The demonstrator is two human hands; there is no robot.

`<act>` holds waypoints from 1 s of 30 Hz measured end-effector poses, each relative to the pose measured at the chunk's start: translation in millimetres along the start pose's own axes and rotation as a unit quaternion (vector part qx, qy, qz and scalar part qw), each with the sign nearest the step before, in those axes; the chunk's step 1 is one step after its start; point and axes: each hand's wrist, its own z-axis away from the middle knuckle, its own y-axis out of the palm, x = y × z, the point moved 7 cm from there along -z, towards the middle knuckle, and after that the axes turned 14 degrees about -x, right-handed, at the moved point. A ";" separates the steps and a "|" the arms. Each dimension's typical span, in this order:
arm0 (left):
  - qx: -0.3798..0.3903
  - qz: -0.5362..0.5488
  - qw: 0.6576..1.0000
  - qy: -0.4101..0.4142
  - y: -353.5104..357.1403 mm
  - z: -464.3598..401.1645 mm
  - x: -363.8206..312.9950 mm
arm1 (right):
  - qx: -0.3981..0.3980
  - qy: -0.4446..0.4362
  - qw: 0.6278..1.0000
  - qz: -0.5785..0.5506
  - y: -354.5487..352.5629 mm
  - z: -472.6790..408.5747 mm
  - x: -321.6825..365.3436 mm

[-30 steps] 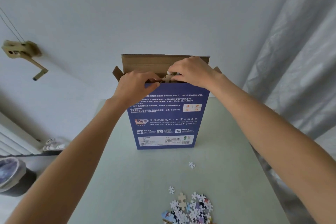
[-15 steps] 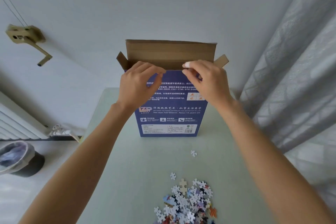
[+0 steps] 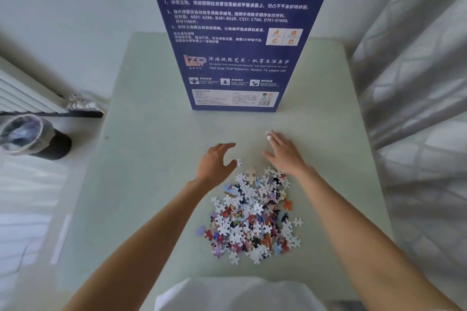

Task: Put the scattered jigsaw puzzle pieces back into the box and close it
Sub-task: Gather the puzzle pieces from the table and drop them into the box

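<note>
Pretty bright, soft daylight, looks like it's coming through the curtain [image 3: 417, 83] on the right. Shadows are faint. Wide-angle lens bends the edges a lot, and the whole frame's a bit soft, small box [image 3: 240, 40] text is smeary.

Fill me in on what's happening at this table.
A person is tidying a jigsaw. The blue box stands upright at the far side of the table, top flaps open. Both hands are empty and open above the pile of puzzle pieces: the left hand beside a stray piece, the right hand reaching toward another near its fingertips.
</note>
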 end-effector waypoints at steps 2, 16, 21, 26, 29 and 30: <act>0.056 -0.027 0.998 0.002 22.1 6.9 4.7 | 0.020 -0.031 0.999 0.018 16.3 15.3 6.9; 0.171 -0.187 0.957 0.142 68.7 78.9 1.3 | 0.028 -0.064 0.997 -0.018 36.7 134.8 25.2; 0.160 -0.142 0.972 0.099 70.0 80.3 -0.7 | 0.030 -0.041 0.999 -0.015 35.1 123.1 37.6; 0.154 -0.086 0.983 0.054 66.6 79.6 4.3 | 0.030 -0.040 0.998 -0.034 33.2 119.2 46.6; 0.139 -0.056 0.988 0.034 62.4 76.0 6.7 | 0.033 -0.041 0.998 -0.032 31.8 117.8 46.9; 0.134 -0.055 0.989 0.030 61.1 75.2 8.4 | 0.031 -0.045 0.998 -0.028 31.6 117.6 48.1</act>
